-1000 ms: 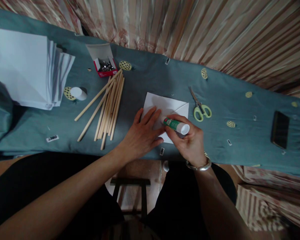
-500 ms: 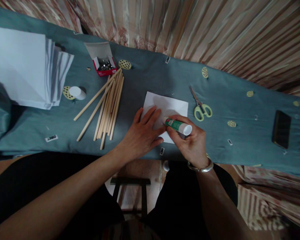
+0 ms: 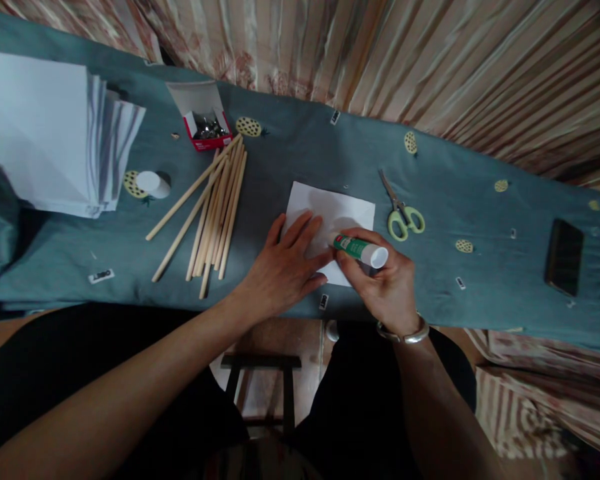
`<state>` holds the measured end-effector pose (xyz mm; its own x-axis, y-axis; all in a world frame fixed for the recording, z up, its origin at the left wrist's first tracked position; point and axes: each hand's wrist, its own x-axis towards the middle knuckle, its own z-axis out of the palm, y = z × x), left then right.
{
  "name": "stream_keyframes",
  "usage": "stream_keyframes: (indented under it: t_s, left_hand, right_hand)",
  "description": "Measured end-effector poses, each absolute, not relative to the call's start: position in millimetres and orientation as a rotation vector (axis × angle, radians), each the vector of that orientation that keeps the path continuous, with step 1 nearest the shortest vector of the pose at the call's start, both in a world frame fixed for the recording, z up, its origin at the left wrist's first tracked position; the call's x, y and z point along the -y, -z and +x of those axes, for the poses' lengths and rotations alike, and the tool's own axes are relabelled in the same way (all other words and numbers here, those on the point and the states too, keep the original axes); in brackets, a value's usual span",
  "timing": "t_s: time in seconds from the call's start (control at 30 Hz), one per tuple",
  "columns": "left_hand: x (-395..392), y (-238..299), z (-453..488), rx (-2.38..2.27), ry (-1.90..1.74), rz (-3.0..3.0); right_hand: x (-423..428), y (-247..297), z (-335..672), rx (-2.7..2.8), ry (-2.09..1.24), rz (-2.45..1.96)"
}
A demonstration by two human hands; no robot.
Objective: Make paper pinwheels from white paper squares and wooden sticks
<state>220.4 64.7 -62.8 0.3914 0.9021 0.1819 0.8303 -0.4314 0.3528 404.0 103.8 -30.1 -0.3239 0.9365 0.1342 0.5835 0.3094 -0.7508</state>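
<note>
A white sheet of paper [image 3: 335, 203] lies on the cloth-covered table in front of me. Spread flat over its left part is my left hand [image 3: 290, 263], fingers apart. My right hand [image 3: 387, 283] grips a green and white glue stick [image 3: 355, 249], tilted, with its tip down at the paper near my left fingertips. Whether the tip touches the sheet is hard to see. Just right of the paper rest scissors [image 3: 403, 217] with light green handles.
Left of the paper lies a bundle of wooden sticks [image 3: 213, 230]. Behind it stands an open red box [image 3: 211, 141] of small metal pieces. A white cap [image 3: 153, 184] and a stack of white paper [image 3: 35, 133] are farther left. At the far right is a dark phone [image 3: 564, 257].
My right hand and the glue stick have shifted very slightly right. The left hand stays in place on the paper.
</note>
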Motion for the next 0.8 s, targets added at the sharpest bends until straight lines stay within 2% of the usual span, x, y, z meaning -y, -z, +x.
stream_keyframes:
  t_s: [0.8]
  left_hand:
    - [-64.0, 64.9, 220.9, -1.555, -0.534, 2.448]
  right_hand:
    - [-108.6, 32.7, 404.0, 1.98, -0.74, -1.348]
